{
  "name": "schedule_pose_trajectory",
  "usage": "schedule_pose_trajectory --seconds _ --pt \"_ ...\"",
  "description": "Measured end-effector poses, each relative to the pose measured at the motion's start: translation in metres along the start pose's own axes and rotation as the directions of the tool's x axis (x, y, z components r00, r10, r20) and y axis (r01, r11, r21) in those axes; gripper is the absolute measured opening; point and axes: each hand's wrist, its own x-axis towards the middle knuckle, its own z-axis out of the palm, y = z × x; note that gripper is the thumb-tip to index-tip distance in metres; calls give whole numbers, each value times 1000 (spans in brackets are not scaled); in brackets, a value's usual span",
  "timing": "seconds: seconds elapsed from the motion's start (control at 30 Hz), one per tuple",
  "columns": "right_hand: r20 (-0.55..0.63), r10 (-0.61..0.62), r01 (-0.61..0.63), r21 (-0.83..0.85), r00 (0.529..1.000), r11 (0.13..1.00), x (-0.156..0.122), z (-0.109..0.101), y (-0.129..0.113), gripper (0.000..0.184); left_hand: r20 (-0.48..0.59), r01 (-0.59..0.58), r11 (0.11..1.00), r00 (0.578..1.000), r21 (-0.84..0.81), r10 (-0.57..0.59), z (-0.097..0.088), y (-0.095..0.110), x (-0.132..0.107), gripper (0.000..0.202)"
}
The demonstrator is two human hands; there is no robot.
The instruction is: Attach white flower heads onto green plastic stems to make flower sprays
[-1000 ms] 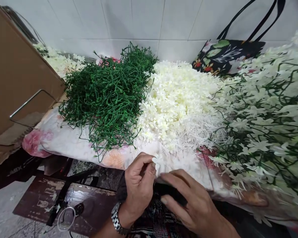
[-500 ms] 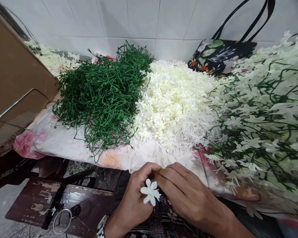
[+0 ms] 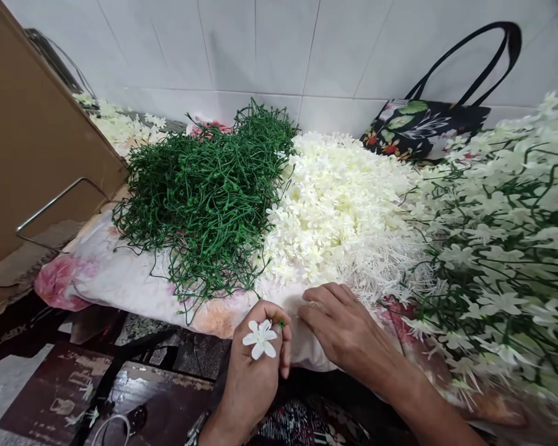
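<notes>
My left hand (image 3: 255,371) is closed around the green stem of an artificial flower. One white blossom (image 3: 260,339) shows over the thumb side of the fist, and a bare green stem tip (image 3: 283,323) pokes out between the curled fingers. To its right, apart from it, my right hand (image 3: 341,325) hovers over the cloth edge just in front of the white pile. Its fingers are loosely bent and slightly apart, with nothing visible in them. Closest to it lie thin white stamen-like pieces (image 3: 388,266) and a heap of loose white blossoms (image 3: 339,198).
A tangled heap of green stems (image 3: 214,192) lies left of the blossoms on a floral cloth (image 3: 134,279). Finished-looking white flower sprays (image 3: 502,260) spread at the right. A floral bag (image 3: 423,127) leans by the tiled wall; a cardboard box (image 3: 51,124) stands left.
My right hand has come off the left hand and moved up and right toward the white pile. The left hand still grips the flower, now higher and a little left. The view has shifted slightly.
</notes>
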Motion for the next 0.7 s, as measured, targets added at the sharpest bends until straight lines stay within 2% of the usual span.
schedule_pose_trajectory --seconds 0.1,0.17,0.23,0.3,0.33,0.4,0.43,0.5,0.6,0.7 --pt "-149 95 -66 190 984 980 -4 -4 -1 18 -10 -88 992 996 89 89 -2 0 3 11" --pt "-221 225 -149 317 949 937 -8 -7 -1 15 -12 -148 968 988 202 153 0 3 6 10" --pt "-270 338 -226 372 902 900 -12 -10 0 13 -5 -237 898 966 371 257 5 6 12 12" --pt "-312 380 -263 357 871 896 -16 -11 2 12 33 -362 728 905 583 424 11 9 20 20" --pt "-330 375 -263 337 866 904 -18 -11 3 12 73 -414 600 858 684 508 14 10 24 25" --pt "-346 352 -252 301 870 920 -21 -10 4 12 170 -432 323 781 842 601 20 10 33 27" --pt "-353 344 -246 293 870 924 -22 -9 5 13 211 -409 201 760 890 614 22 10 38 27" --pt "-377 343 -242 289 860 926 -24 -7 5 13 253 -332 22 758 943 601 25 8 46 26" --pt "-400 356 -251 291 844 923 -28 -5 5 14 242 -227 -99 782 969 575 29 5 55 27" --pt "-379 365 -262 298 850 918 -31 -4 5 13 220 -198 -103 781 975 584 28 3 59 28"
